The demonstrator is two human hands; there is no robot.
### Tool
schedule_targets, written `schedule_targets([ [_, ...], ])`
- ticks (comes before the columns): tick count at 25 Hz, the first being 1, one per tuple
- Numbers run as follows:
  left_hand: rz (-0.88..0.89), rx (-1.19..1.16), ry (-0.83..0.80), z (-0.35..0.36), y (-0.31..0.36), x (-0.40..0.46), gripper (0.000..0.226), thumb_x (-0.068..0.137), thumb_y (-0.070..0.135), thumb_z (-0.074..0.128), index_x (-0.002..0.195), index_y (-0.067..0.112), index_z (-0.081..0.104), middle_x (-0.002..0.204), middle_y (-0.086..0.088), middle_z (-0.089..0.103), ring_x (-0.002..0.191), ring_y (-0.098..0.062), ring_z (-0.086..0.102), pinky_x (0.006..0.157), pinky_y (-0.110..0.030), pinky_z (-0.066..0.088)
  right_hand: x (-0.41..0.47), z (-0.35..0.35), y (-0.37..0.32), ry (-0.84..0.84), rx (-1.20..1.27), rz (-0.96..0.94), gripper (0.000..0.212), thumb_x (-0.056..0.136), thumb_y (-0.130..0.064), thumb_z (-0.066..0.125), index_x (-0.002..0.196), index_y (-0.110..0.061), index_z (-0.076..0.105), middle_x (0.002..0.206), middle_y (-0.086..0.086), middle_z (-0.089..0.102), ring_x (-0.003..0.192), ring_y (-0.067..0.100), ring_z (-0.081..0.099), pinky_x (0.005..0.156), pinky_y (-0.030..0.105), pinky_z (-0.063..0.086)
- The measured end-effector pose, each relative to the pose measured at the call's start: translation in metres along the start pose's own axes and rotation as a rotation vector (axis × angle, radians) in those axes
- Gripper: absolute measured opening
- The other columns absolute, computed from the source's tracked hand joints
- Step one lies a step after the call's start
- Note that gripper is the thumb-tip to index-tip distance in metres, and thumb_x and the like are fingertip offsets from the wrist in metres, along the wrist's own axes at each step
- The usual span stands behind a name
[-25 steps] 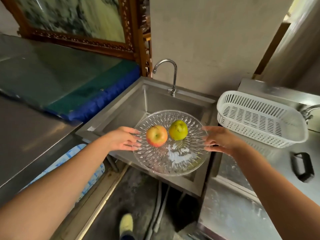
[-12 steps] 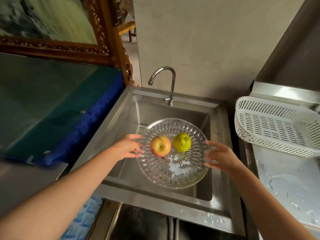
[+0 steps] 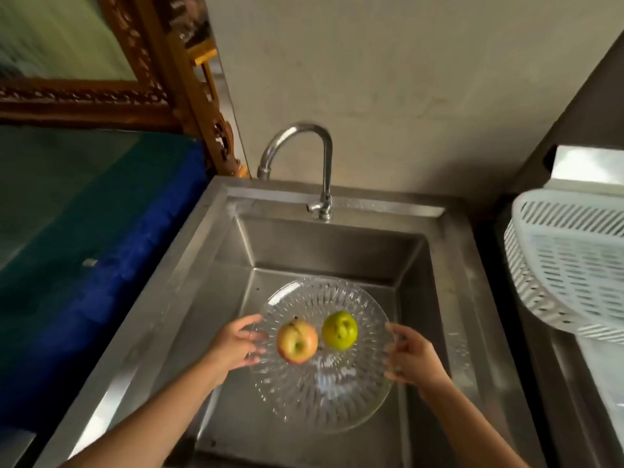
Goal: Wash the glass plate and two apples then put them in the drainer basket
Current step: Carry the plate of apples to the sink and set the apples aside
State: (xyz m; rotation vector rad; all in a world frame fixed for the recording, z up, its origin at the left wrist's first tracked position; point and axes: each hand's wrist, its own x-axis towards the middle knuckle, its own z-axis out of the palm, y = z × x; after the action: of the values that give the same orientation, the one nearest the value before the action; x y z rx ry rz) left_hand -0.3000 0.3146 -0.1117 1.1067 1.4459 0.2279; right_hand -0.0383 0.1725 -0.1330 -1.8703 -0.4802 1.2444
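Observation:
A clear cut-glass plate (image 3: 320, 396) hangs over the steel sink basin (image 3: 331, 251). My left hand (image 3: 236, 346) grips its left rim and my right hand (image 3: 410, 358) grips its right rim. Two apples lie on the plate side by side: a red-yellow apple (image 3: 297, 341) on the left and a green apple (image 3: 339, 330) on the right. The white slotted drainer basket (image 3: 570, 268) stands on the counter to the right of the sink, cut off by the frame edge.
A curved chrome faucet (image 3: 319, 163) rises at the back rim of the sink, spout toward the left; no water runs. A blue-edged green pad (image 3: 101, 231) lies left of the sink below a carved wooden frame (image 3: 189, 82). A plain wall stands behind.
Both hands have carried the plate with the two apples forward and down into the sink basin. The view has moved closer over the sink.

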Motion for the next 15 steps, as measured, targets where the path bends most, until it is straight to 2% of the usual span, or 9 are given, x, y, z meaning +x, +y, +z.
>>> schedule_targets([
  [3, -0.031, -0.006, 0.023, 0.005, -0.025, 0.043, 0.059, 0.081, -0.021, 0.047, 0.131, 0.011, 0.048, 0.091, -0.008, 0.064, 0.07, -0.017, 0.061, 0.058, -0.025, 0.054, 0.04, 0.019, 0.025, 0.016, -0.027, 0.026, 0.048, 0.076, 0.016, 0.052, 0.11, -0.016, 0.059, 0.079, 0.014, 0.061, 0.06, 0.022, 0.064, 0.056, 0.036, 0.057],
  [6, -0.076, 0.007, 0.032, 0.009, -0.054, 0.081, 0.058, 0.081, -0.02, 0.047, 0.13, 0.01, 0.048, 0.084, -0.005, 0.064, 0.066, -0.018, 0.06, 0.056, -0.025, 0.051, 0.07, 0.036, 0.054, 0.027, -0.041, 0.068, 0.047, 0.075, 0.01, 0.059, 0.115, -0.014, 0.061, 0.093, 0.026, 0.065, 0.069, 0.029, 0.065, 0.06, 0.039, 0.057],
  [9, -0.113, 0.014, 0.018, 0.013, -0.079, 0.12, 0.057, 0.082, -0.019, 0.046, 0.13, 0.009, 0.049, 0.082, -0.005, 0.063, 0.062, -0.017, 0.06, 0.046, -0.019, 0.05, 0.099, 0.049, 0.083, 0.062, -0.075, 0.116, 0.05, 0.07, 0.012, 0.063, 0.115, -0.011, 0.061, 0.081, 0.018, 0.063, 0.068, 0.026, 0.061, 0.06, 0.038, 0.057],
  [12, -0.129, 0.026, 0.003, 0.018, -0.095, 0.155, 0.057, 0.082, -0.019, 0.047, 0.132, 0.008, 0.047, 0.081, -0.005, 0.063, 0.062, -0.018, 0.058, 0.04, -0.016, 0.049, 0.123, 0.058, 0.104, 0.085, -0.111, 0.151, 0.053, 0.071, 0.011, 0.062, 0.119, -0.011, 0.059, 0.075, 0.009, 0.061, 0.061, 0.019, 0.058, 0.044, 0.022, 0.05],
  [15, -0.126, 0.039, -0.004, 0.026, -0.112, 0.191, 0.057, 0.081, -0.018, 0.051, 0.132, 0.008, 0.047, 0.082, -0.007, 0.064, 0.062, -0.018, 0.058, 0.041, -0.017, 0.049, 0.15, 0.065, 0.123, 0.092, -0.113, 0.186, 0.055, 0.073, 0.01, 0.061, 0.122, -0.016, 0.056, 0.076, 0.006, 0.057, 0.061, 0.016, 0.056, 0.047, 0.021, 0.049],
])
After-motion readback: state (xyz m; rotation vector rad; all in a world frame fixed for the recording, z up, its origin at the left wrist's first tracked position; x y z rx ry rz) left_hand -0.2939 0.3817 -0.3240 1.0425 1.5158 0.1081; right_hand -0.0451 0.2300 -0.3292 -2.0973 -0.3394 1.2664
